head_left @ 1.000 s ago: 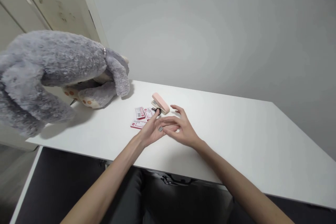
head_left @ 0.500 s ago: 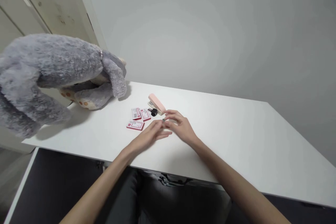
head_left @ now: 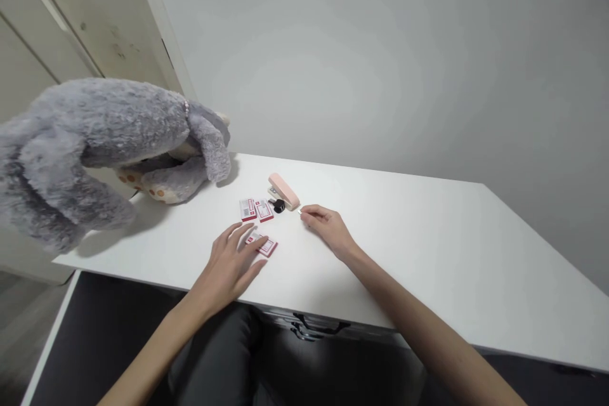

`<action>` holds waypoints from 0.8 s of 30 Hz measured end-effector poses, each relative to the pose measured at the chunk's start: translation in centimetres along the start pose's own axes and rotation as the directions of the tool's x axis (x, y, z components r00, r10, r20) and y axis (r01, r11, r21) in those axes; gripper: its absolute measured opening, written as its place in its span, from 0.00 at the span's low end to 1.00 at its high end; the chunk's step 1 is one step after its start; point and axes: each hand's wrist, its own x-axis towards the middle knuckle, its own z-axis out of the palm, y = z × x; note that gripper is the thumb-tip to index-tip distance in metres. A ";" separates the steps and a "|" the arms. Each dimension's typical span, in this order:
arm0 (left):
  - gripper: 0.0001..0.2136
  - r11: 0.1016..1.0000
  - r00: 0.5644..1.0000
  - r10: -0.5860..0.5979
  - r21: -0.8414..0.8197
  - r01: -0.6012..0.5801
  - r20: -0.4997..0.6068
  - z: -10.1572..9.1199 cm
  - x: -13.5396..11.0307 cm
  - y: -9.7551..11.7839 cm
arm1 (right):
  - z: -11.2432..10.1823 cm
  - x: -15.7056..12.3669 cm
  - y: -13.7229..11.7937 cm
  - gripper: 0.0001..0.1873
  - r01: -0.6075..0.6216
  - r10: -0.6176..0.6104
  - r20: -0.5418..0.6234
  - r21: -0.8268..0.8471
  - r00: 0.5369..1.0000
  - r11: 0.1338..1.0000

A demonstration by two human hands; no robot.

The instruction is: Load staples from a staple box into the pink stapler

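My left hand (head_left: 229, 263) lies flat on the white table (head_left: 428, 254), fingers spread, its fingertips resting on a small red-and-white staple box (head_left: 263, 245). My right hand (head_left: 325, 226) is curled beside it, thumb and forefinger pinched on a tiny silvery strip of staples (head_left: 299, 210). Just beyond the fingertips lie a pink stapler (head_left: 283, 191), a small black object (head_left: 278, 205) and two more staple boxes (head_left: 254, 209).
A large grey plush toy (head_left: 99, 146) sprawls over the table's left end, overhanging its edge. A pale cabinet (head_left: 61, 25) stands behind it. A plain wall backs the table. A dark drawer front (head_left: 323, 330) sits below the near edge.
My left hand has drawn back toward me and to the left, dragging one staple box nearer. My right hand has closed into a pinch and shifted slightly toward the stapler.
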 end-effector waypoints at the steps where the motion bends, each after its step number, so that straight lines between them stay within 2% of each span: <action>1: 0.20 1.000 1.000 0.010 -0.026 -0.010 0.000 0.1 -0.1 0.3 | -0.1 0.0 0.1 0.20 -0.004 0.004 0.004 0.004 1.000 1.000; 5: 0.27 0.988 0.997 -0.074 -0.140 0.073 -0.004 0.8 0.3 1.0 | -0.3 0.0 0.6 0.20 -0.016 0.016 0.038 0.008 0.999 1.000; 9: 0.24 0.957 0.991 -0.132 -0.258 0.133 0.020 1.0 1.3 1.1 | -0.1 -0.2 0.7 0.19 -0.016 0.016 0.125 -0.005 0.992 1.000; 13: 0.21 0.906 0.973 -0.227 -0.374 0.198 -0.034 0.7 2.7 1.8 | 0.0 -0.1 0.6 0.16 0.050 -0.039 0.217 -0.044 0.975 0.998; 16: 0.22 0.854 0.960 -0.265 -0.484 0.190 -0.090 0.4 4.1 2.6 | -0.1 0.0 0.5 0.15 0.071 -0.063 0.257 -0.022 0.964 0.997; 20: 0.27 0.724 0.922 -0.346 -0.675 0.143 -0.175 0.3 6.0 3.7 | -0.2 0.0 0.3 0.14 0.060 -0.071 0.295 0.045 0.953 0.997; 24: 0.24 0.531 0.897 -0.424 -0.837 0.132 -0.127 0.5 7.4 4.5 | -0.1 -0.2 -0.1 0.17 0.001 -0.038 0.334 0.110 0.942 0.994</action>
